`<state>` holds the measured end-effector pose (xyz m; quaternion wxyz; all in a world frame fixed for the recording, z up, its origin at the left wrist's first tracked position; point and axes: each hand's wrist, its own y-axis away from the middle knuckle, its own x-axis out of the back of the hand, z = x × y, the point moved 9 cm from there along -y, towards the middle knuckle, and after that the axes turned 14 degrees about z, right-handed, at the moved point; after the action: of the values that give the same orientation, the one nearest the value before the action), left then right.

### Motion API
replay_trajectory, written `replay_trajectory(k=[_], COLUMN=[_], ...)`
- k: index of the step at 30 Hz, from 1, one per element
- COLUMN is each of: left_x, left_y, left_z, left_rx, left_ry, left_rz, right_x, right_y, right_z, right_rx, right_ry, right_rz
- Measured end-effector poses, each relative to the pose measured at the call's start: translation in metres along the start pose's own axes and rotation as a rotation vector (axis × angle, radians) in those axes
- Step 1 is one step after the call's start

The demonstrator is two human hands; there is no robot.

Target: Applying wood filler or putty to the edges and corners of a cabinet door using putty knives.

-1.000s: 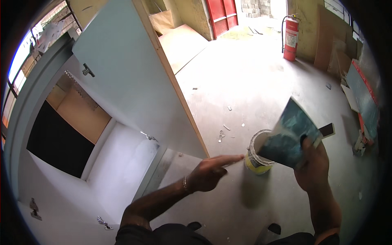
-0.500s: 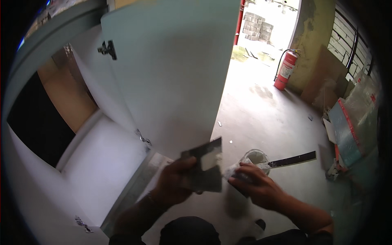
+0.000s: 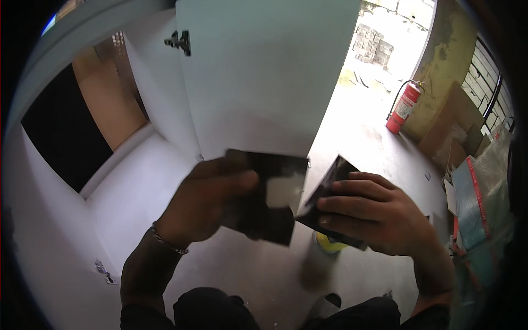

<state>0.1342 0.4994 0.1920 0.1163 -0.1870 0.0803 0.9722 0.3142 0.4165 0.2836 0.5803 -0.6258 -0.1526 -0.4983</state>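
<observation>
My left hand (image 3: 206,192) grips a dark, flat putty blade (image 3: 278,223), thumb on its upper face. A pale patch of putty (image 3: 284,191) lies near that blade's right side. My right hand (image 3: 379,212) is closed on a second dark putty blade (image 3: 322,192), fingers across its face. The blades face each other edge to edge with a narrow gap between them. Under my right hand, the yellow side of a tub (image 3: 327,243) peeks out; its opening is hidden.
A pale cabinet door (image 3: 258,71) stands open ahead, its hinge (image 3: 180,43) at upper left. The white cabinet interior (image 3: 137,170) is on the left. A red fire extinguisher (image 3: 403,108) stands by the far right wall. Wrapped panels (image 3: 470,192) lean at the right.
Both hands have risen and look larger. My right hand has come up from the tub's rim with its blade. The view has shifted, so the door and extinguisher sit further right.
</observation>
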Motion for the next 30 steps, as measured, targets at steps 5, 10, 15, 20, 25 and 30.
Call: replay_trajectory(k=[5, 10, 15, 20, 25, 30], left_x=[0.029, -0.024, -0.039, -0.031, -0.029, -0.032], left_y=[-0.013, -0.048, -0.071, -0.11, -0.114, -0.111], left_z=[0.134, 0.188, 0.146, 0.11, 0.107, 0.107], left_rx=[-0.518, -0.716, -0.638, -0.578, -0.534, -0.535], left_ry=[0.499, 0.716, 0.734, 0.763, 0.798, 0.863], left_rz=[-0.213, -0.318, -0.552, -0.189, -0.268, -0.332], right_x=[0.045, 0.09, 0.082, 0.052, 0.043, 0.044], right_y=[0.001, -0.013, -0.034, -0.041, -0.053, -0.059], right_z=[0.072, 0.111, 0.099, 0.101, 0.102, 0.091], right_rx=[-0.573, -0.925, -1.054, -0.964, -0.993, -0.886], right_ry=[-0.267, -0.537, -0.5, -0.474, -0.443, -0.215], right_rz=[0.314, 0.879, 0.894, 0.911, 0.888, 1.028])
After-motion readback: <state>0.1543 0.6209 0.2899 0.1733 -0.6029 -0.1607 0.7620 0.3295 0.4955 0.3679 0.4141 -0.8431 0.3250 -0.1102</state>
